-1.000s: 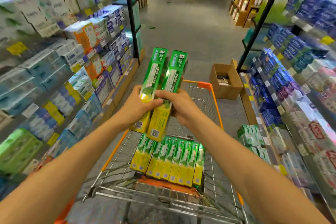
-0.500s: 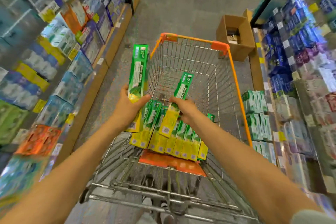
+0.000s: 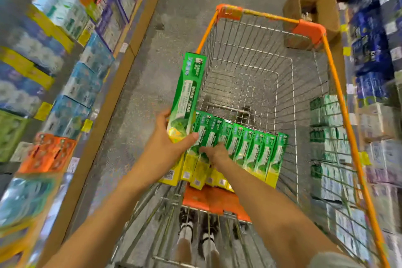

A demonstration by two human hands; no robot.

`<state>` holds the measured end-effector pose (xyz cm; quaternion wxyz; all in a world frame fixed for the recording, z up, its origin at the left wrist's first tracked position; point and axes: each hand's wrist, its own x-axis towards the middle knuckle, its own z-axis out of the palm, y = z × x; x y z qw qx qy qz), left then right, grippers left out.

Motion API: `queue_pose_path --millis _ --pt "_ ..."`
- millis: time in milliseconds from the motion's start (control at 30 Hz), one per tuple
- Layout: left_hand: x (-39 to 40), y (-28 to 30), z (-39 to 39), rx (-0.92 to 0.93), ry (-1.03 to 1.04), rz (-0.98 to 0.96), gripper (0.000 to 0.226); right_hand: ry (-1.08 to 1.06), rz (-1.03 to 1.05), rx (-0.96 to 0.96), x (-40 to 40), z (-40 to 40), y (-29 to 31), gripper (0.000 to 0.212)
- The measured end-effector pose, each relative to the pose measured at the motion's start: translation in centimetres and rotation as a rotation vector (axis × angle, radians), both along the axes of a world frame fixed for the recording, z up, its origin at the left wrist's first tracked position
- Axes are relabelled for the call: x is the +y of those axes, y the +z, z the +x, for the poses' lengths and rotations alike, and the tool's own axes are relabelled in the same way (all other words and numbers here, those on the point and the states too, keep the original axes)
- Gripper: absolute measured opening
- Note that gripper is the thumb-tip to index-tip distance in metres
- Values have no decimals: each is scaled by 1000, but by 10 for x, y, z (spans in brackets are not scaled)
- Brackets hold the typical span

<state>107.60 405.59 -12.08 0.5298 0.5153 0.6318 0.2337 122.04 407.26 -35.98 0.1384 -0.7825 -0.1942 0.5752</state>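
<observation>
— Shop aisle, speckled grey floor (image 3: 134, 98), wire cart (image 3: 336, 85) with an orange rim. The box?
— The left hand (image 3: 167, 143) clamps the long green cardboard box (image 3: 189, 91) by its yellow end. It points away, at the cart's left edge.
— The right hand (image 3: 217, 155)?
— On the row of boxes (image 3: 256, 150) in the cart; I cannot tell its grip.

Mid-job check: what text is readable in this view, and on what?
"DARLIE": top end of the green box in the left hand.
Other print on that box: too small to read.
Row of green boxes in the cart: print and codes blurred.
Shelf packs and yellow price tags: blurred, unreadable.
</observation>
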Motion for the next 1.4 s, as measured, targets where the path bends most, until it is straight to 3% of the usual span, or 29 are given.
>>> queue_pose_path --millis 67,233,467,567,633,667,733,800,933,1000,1133,1200,1233,1400 --pt "1 -4 -1 -28 -17 4 53 83 -11 -68 -1 -8 22 85" --pt "1 -16 -6 -73 -40 17 56 198 -3 -181 -3 -5 54 81" --pt "-12 -29 -2 -24 -78 40 65 109 119 -117 -8 8 97 65" --pt "-18 -22 12 6 -45 81 58 -208 304 207 -5 16 159 52" --pt "-18 -15 28 -11 -29 79 60 -184 365 421 -5 23 205 46" --pt "-17 -14 37 -18 -45 78 64 -76 414 386 -6 24 221 44" --pt "-15 -12 54 -18 -112 103 81 160 510 93 -5 25 236 45" --pt "-14 -12 66 10 -223 103 83 215 508 -144 -1 33 237 48" --pt "-7 -20 62 101 -383 68 99 78 397 -93 3 66 212 19" --pt "-6 -28 53 92 -287 58 87 18 310 -110 1 77 182 22" --pt "-9 -42 34 87 -268 47 73 153 151 -187 -3 71 126 35" --pt "-16 -47 26 63 -247 10 73 140 88 -141 -4 63 103 76" --pt "-20 -49 23 39 -222 -13 73 138 65 -140 -6 58 94 87" --pt "-33 -57 20 -51 -128 -74 64 238 17 -174 -11 38 59 96"
